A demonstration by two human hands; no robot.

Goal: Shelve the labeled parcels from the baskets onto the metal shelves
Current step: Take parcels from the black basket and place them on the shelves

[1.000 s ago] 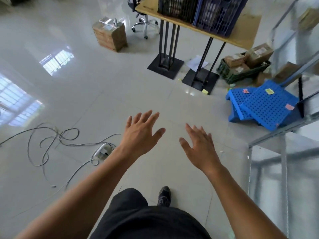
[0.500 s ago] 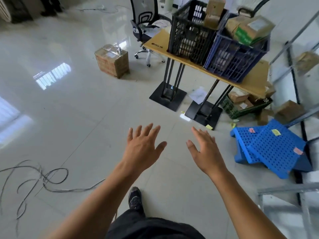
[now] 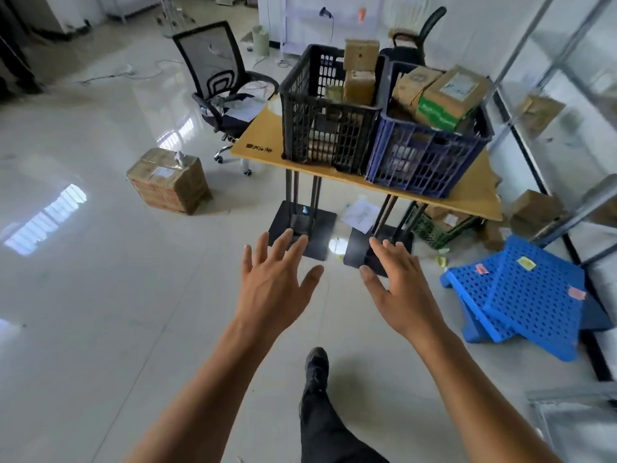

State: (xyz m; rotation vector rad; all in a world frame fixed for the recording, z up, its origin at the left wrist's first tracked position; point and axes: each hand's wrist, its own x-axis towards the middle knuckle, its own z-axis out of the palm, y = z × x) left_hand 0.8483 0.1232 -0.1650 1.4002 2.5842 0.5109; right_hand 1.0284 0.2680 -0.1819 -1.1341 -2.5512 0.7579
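Glossy tiled floor has given way to the tabletop at twelve o'clock, now fully in view as the person closes in. Parcels sit heaped in the black basket and blue basket, with metal shelves at three o'clock. The left hand and right hand reach forward, each grip spread wide, empty and touching nothing, so a pickup looks near.

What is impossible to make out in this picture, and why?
Head view, all four:
Lower parcels in the black basket: hidden behind its mesh wall.
Label on the top parcel in the blue basket: writing too small.
Metal shelves: blurred, cut off by the right edge.
Green basket: partly hidden under the table.
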